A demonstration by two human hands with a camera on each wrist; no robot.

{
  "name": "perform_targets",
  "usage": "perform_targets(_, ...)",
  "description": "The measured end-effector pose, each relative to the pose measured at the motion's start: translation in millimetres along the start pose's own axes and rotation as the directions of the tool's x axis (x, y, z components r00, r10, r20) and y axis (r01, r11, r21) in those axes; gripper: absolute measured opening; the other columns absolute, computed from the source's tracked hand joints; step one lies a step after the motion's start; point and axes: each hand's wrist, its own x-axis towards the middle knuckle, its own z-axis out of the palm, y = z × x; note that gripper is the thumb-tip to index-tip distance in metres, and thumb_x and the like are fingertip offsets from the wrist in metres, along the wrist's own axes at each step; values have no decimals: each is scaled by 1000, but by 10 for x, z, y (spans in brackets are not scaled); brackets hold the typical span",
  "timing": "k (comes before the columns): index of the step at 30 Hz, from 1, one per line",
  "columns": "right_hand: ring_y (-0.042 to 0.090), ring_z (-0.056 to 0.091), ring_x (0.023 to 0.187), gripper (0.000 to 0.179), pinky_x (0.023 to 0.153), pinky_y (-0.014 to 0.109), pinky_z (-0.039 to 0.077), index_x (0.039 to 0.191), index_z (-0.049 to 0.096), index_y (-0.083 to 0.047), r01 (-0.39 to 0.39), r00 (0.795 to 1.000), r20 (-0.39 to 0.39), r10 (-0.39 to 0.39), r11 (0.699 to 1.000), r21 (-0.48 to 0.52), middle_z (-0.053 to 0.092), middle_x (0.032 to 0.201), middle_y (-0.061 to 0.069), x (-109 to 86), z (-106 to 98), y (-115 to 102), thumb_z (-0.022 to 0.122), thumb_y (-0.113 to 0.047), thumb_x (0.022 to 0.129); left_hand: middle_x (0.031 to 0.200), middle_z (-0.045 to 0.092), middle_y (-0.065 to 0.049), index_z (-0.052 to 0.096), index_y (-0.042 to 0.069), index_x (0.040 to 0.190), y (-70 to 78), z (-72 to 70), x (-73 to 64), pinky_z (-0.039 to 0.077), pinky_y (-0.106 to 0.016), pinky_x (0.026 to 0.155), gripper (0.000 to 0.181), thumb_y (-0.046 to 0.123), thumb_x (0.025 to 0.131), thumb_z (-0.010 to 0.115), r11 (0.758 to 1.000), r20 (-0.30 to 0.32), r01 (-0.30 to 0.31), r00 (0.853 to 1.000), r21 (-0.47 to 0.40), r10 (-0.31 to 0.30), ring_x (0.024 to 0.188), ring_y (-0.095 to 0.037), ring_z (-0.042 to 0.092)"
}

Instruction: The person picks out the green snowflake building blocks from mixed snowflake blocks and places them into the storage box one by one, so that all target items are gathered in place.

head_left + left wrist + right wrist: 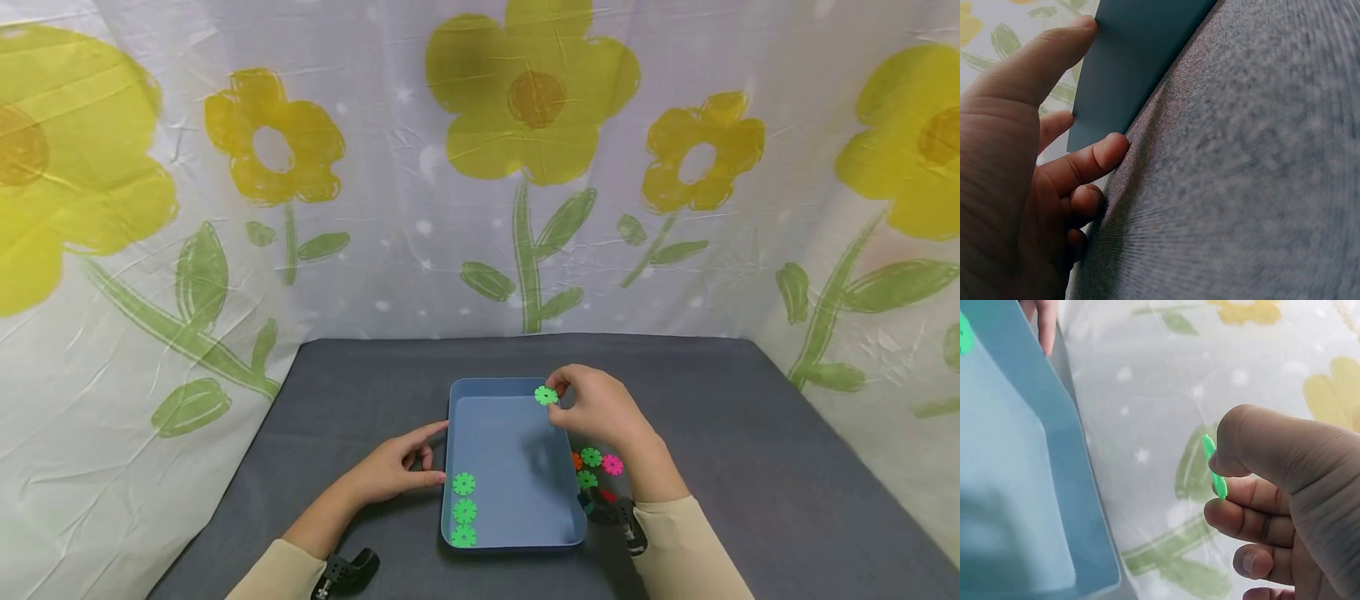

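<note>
A blue rectangular tray (510, 467) lies on the dark cloth. Three green notched discs (464, 510) form a column along its left side near the front corner. Over the tray's far right corner my right hand (600, 408) pinches another green notched disc (545, 395) between thumb and fingertips; the right wrist view shows that disc (1214, 467) edge-on. My left hand (393, 467) touches the tray's left wall with thumb and index fingertips, the other fingers bent. In the left wrist view, the thumb and a fingertip meet the tray's outer wall (1135, 62).
Right of the tray, partly under my right forearm, lie several loose discs: green (591, 457), pink (612, 464), orange (577, 461) and red. The dark cloth (360, 375) covers the table. A flower-printed curtain (390, 167) hangs behind and at both sides.
</note>
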Motion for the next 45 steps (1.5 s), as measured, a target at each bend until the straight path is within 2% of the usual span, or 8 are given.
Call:
perform_targets(7, 12, 53, 74, 23, 70, 36, 46, 107, 71, -16, 72, 997, 22, -72, 997, -2, 61, 94, -8, 121, 81, -186, 79, -21, 86, 90, 61, 2, 43, 17, 157, 18, -6, -9, 39, -28, 60, 76, 33, 93, 80, 1000, -9, 15, 1000, 2, -15, 62, -12, 43)
perform_targets(14, 11, 55, 81, 25, 74, 36, 47, 108, 72, -17, 127, 990, 65, -126, 992, -9, 63, 95, -7, 242, 262, -342, 80, -24, 85, 89, 62, 3, 43, 17, 157, -5, -6, -2, 40, -28, 59, 77, 37, 92, 80, 1000, -12, 14, 1000, 17, -13, 62, -11, 44)
perform_targets(21, 12, 55, 77, 26, 73, 36, 48, 106, 73, -16, 180, 978, 115, -176, 983, -25, 64, 93, -4, 315, 510, -398, 82, -24, 84, 88, 61, 3, 43, 18, 157, 17, 4, -4, 39, -28, 59, 76, 34, 93, 80, 1000, -13, 19, 1000, 13, -19, 61, -12, 44)
perform_targets(27, 11, 54, 74, 27, 70, 34, 47, 108, 73, -17, 213, 964, 170, -204, 976, -38, 63, 92, -6, 369, 718, -407, 82, -26, 84, 89, 62, 2, 42, 15, 157, -22, 18, 3, 37, -27, 58, 75, 26, 93, 80, 1000, -26, 16, 1000, 11, -15, 60, -13, 42)
perform_targets(36, 9, 56, 75, 23, 70, 32, 49, 105, 74, -18, 252, 938, 256, -235, 967, -36, 65, 92, -7, 440, 886, -412, 82, -28, 86, 88, 61, 3, 43, 20, 157, 15, -9, -8, 39, -27, 59, 76, 34, 92, 80, 999, -11, 32, 999, 18, -32, 61, -11, 43)
perform_targets(41, 6, 56, 75, 22, 72, 29, 50, 103, 75, -17, 306, 906, 322, -276, 951, -45, 64, 87, -11, 481, 965, -411, 83, -28, 85, 88, 62, 3, 43, 17, 157, 25, -22, -16, 39, -27, 59, 77, 35, 92, 80, 1000, -6, 18, 1000, 12, -18, 61, -11, 43)
perform_targets(45, 5, 56, 73, 24, 71, 28, 49, 103, 76, -16, 313, 886, 380, -267, 947, -64, 62, 83, -13, 492, 1037, -414, 84, -29, 84, 89, 62, 3, 43, 17, 157, 16, -12, -16, 38, -27, 59, 75, 33, 93, 79, 1000, -5, 11, 1000, 5, -11, 61, -10, 43)
